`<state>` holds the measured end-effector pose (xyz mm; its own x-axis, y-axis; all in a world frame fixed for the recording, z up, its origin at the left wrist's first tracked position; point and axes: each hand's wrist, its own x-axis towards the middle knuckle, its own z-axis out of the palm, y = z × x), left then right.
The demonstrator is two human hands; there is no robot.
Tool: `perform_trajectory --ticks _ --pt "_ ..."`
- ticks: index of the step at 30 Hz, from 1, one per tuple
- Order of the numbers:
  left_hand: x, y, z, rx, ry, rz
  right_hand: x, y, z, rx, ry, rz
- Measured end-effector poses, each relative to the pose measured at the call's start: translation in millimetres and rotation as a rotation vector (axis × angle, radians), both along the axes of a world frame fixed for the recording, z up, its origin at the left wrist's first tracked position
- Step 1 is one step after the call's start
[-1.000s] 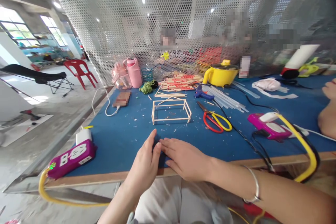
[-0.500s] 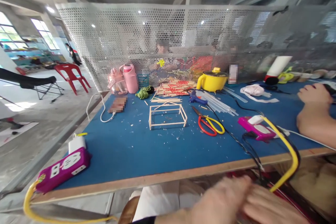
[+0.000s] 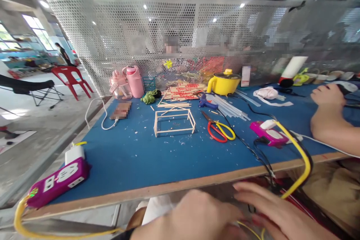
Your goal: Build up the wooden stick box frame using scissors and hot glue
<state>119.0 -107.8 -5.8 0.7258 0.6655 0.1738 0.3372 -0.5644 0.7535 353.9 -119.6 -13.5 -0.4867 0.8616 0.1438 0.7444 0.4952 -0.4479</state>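
Note:
Below the table's front edge, my left hand shows its back and knuckles; its fingers are smeared by motion and partly hidden. My right hand is beside it with fingers stretched out and apart, holding nothing visible. A thin yellow cord shows between the hands. On the blue table beyond them stands a box-shaped frame of thin wooden sticks. Scissors with one red and one yellow handle lie right of the frame. Behind them is a blue glue gun beside clear glue sticks.
Purple power strips lie at left and right. Loose wooden sticks, a yellow pot, a pink bottle and green yarn stand or lie farther back. Another person's arm rests at right.
My hands have moved from close together, overlapping, to apart, the left one shifting left. The view has shifted slightly; the things on the table look unmoved.

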Motion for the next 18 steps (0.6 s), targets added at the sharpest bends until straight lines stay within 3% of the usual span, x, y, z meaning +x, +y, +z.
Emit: perform_trajectory --ticks 3,5,7,10,12,15,18 --pt "-42.4 15.2 14.9 0.197 0.162 0.392 -49.9 39.6 20.2 -0.021 -0.131 0.122" --pt "-69.7 26.4 11.4 0.287 0.219 0.658 -89.5 67.4 23.9 -0.067 -0.241 0.128" --pt "-91.5 34.8 0.3 0.311 0.189 0.816 -126.1 91.2 19.7 -0.154 -0.328 0.101" --pt "-109.9 40.6 -17.3 0.263 0.076 0.959 -166.1 115.5 8.6 -0.134 -0.324 0.115" --pt "-114.0 41.7 -24.2 0.225 0.017 1.003 -180.5 125.1 3.6 -0.082 -0.291 0.203" --pt "-114.7 41.9 -27.1 0.187 -0.024 1.020 -183.2 131.6 2.5 -0.005 -0.247 0.398" --pt "-114.9 40.7 -26.4 0.163 -0.039 1.033 -166.7 128.6 7.7 0.017 -0.227 0.589"
